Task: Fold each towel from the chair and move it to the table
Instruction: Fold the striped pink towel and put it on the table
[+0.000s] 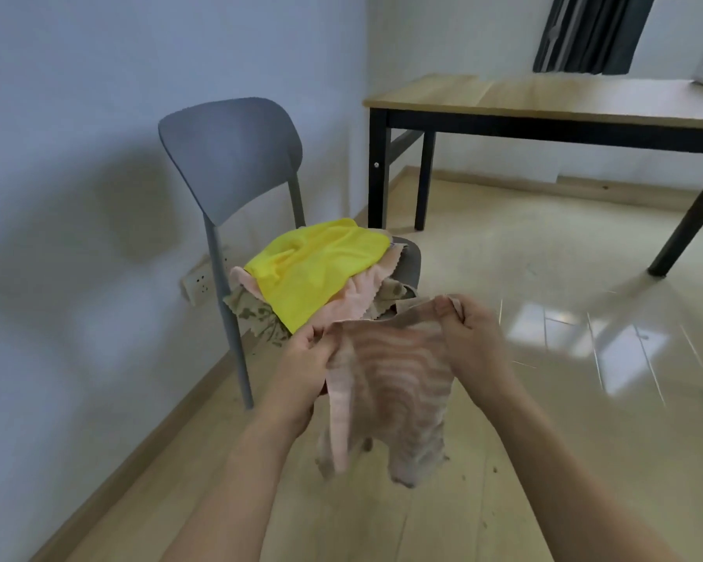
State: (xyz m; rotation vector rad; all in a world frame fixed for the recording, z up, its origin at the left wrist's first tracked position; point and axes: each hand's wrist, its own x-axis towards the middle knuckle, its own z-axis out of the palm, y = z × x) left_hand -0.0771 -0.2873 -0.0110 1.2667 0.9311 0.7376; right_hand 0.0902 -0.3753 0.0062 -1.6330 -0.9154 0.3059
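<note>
both hands are up in front of me, my left hand [307, 361] and right hand [469, 332] each pinching a top corner of the pink striped towel [390, 395], which hangs down blurry between them over the floor [524, 399]. rest of the pile sits on the grey chair [228, 156] seat: yellow towel [313, 269] on top, a peach one and i think a patterned one under it. tabletop [544, 99] is off to the right, well apart.

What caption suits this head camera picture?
Both hands, left hand and right hand, hold up a striped towel beside the chair.
</note>
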